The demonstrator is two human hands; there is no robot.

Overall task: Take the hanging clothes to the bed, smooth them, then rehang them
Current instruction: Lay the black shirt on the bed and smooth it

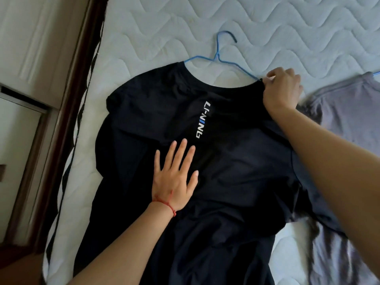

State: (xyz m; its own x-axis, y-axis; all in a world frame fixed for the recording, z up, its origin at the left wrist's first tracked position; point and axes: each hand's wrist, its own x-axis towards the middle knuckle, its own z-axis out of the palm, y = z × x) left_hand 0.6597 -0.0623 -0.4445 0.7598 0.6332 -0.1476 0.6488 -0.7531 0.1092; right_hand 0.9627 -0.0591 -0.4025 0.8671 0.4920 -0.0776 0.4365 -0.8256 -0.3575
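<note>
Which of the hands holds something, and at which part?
The right hand pinches the black T-shirt at its shoulder, beside the blue hanger. The left hand only presses flat.

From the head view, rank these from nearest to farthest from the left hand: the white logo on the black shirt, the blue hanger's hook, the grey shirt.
From the left hand, flat on the black shirt:
1. White logo, just beyond the fingertips.
2. Blue hanger's hook, past the collar on the mattress.
3. Grey shirt, far right, beyond the right hand.

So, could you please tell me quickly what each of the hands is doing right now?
Left hand: open, pressed flat on the black T-shirt.
Right hand: pinching the T-shirt's shoulder by the blue hanger.
</note>
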